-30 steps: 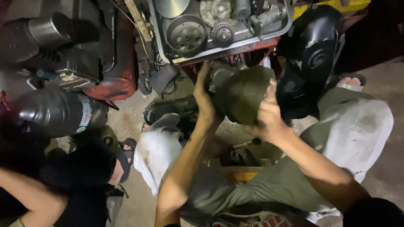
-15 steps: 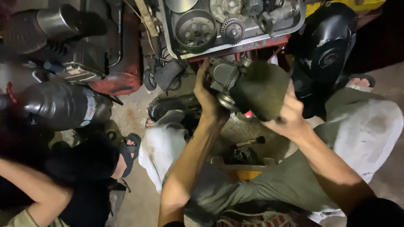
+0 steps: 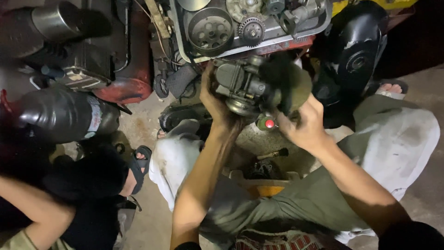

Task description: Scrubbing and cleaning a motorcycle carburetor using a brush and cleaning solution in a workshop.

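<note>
My left hand (image 3: 213, 99) grips a grey metal carburettor (image 3: 240, 85) from its left side and holds it up in front of me. My right hand (image 3: 303, 122) holds an olive-green rag (image 3: 289, 85) pressed against the carburettor's right side. Both hands are raised over my lap, above my knees in olive trousers (image 3: 296, 203). Just beyond the carburettor lies an opened engine case (image 3: 252, 28) with a round pulley and a small gear showing.
A tray on the floor (image 3: 261, 183) holds a brush (image 3: 273, 153) and dark parts between my legs. A black plastic cover (image 3: 351, 55) stands at the right, and an exhaust pipe (image 3: 64, 115) at the left. Another person's arm (image 3: 32, 208) is at the lower left.
Both hands have shifted right and slightly up with the carburettor. The rag has been turned round it, so more of the metal body now shows.
</note>
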